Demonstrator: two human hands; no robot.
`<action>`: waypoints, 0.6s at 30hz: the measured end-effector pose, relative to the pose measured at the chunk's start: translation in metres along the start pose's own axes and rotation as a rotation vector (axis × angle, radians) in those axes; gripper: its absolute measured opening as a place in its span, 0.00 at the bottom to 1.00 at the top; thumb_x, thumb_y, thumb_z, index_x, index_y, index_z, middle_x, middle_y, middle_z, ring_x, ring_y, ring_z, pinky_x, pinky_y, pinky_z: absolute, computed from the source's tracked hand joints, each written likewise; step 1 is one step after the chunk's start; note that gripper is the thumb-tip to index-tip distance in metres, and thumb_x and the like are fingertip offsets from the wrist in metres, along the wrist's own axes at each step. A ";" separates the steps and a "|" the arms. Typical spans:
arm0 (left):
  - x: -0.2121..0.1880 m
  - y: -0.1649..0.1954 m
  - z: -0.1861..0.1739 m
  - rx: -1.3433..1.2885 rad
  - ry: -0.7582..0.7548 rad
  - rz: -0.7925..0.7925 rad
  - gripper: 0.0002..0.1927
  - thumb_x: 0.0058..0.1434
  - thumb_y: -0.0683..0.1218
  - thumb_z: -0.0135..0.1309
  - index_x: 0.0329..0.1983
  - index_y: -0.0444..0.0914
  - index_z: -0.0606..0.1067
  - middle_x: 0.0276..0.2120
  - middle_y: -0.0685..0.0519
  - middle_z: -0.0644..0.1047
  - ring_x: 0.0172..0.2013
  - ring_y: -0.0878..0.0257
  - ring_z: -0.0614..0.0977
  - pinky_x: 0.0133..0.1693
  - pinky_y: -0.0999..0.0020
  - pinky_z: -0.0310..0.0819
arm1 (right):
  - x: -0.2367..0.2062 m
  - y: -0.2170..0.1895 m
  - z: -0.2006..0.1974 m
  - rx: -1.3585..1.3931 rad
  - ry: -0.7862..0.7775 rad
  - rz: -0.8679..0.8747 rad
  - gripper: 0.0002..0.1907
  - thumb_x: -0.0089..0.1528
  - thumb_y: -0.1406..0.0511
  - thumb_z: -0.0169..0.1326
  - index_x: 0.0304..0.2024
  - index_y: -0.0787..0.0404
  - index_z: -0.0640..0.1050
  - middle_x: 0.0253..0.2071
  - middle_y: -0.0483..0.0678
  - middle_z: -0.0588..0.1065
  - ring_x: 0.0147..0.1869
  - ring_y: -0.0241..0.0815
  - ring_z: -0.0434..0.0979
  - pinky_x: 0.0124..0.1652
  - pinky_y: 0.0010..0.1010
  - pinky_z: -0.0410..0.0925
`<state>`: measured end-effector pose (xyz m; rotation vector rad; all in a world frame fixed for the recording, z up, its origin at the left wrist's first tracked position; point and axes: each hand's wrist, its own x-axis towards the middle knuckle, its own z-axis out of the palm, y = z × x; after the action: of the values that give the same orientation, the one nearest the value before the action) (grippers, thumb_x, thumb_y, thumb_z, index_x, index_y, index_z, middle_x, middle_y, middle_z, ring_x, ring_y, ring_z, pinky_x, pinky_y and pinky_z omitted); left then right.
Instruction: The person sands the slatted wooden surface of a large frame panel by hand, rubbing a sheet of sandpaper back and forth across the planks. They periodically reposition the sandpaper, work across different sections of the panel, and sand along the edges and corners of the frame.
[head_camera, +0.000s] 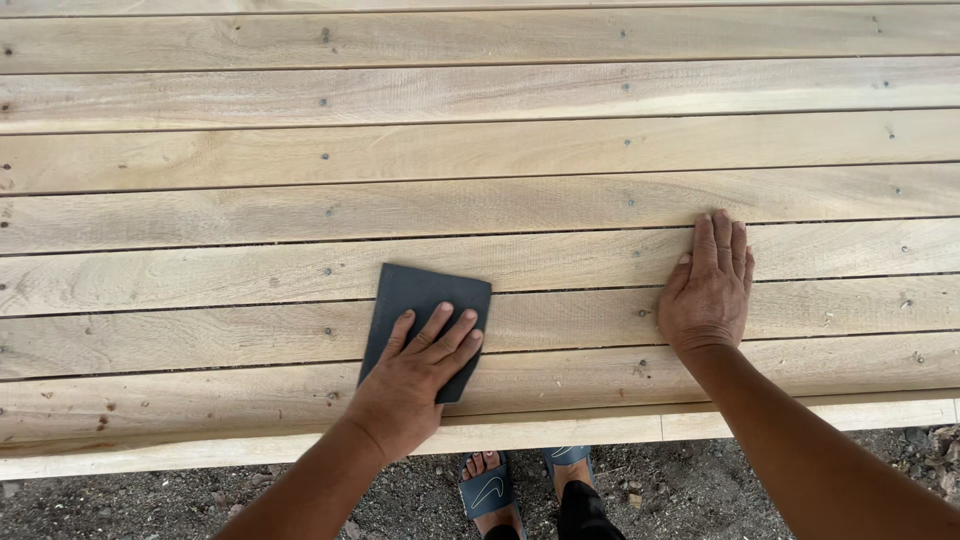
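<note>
Spanning the whole view, a slatted surface of pale wooden planks lies above dark gravel ground. The left hand presses flat, fingers spread, on a dark sandpaper sheet near the planks' front edge. The right hand rests open, palm down, on bare wood well apart from it.

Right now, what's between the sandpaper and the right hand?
In the head view, only bare planks with nail heads lie between the sandpaper under the left hand and the right hand.
</note>
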<state>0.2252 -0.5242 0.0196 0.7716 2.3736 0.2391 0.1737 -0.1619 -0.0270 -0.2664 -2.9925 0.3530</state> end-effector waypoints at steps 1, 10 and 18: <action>0.012 0.016 0.004 -0.038 -0.016 -0.006 0.46 0.60 0.46 0.52 0.80 0.54 0.47 0.80 0.62 0.41 0.76 0.61 0.37 0.73 0.49 0.23 | 0.000 0.000 0.001 0.001 -0.003 -0.006 0.29 0.73 0.61 0.33 0.75 0.68 0.59 0.78 0.62 0.53 0.83 0.60 0.45 0.76 0.51 0.40; 0.051 0.040 -0.004 0.025 0.047 0.220 0.42 0.59 0.43 0.49 0.77 0.52 0.51 0.78 0.63 0.45 0.76 0.64 0.40 0.73 0.54 0.26 | -0.001 0.003 -0.001 0.014 -0.021 0.013 0.29 0.73 0.60 0.32 0.74 0.66 0.60 0.78 0.59 0.54 0.83 0.59 0.45 0.76 0.51 0.41; -0.037 -0.051 -0.011 0.082 -0.039 -0.019 0.45 0.61 0.48 0.51 0.79 0.56 0.46 0.79 0.63 0.40 0.77 0.59 0.36 0.71 0.49 0.22 | 0.000 -0.001 0.000 -0.011 -0.019 0.008 0.29 0.73 0.60 0.32 0.75 0.66 0.58 0.78 0.59 0.53 0.83 0.60 0.44 0.75 0.51 0.41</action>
<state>0.2179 -0.5864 0.0293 0.7845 2.3654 0.1187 0.1731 -0.1627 -0.0268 -0.2774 -3.0134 0.3418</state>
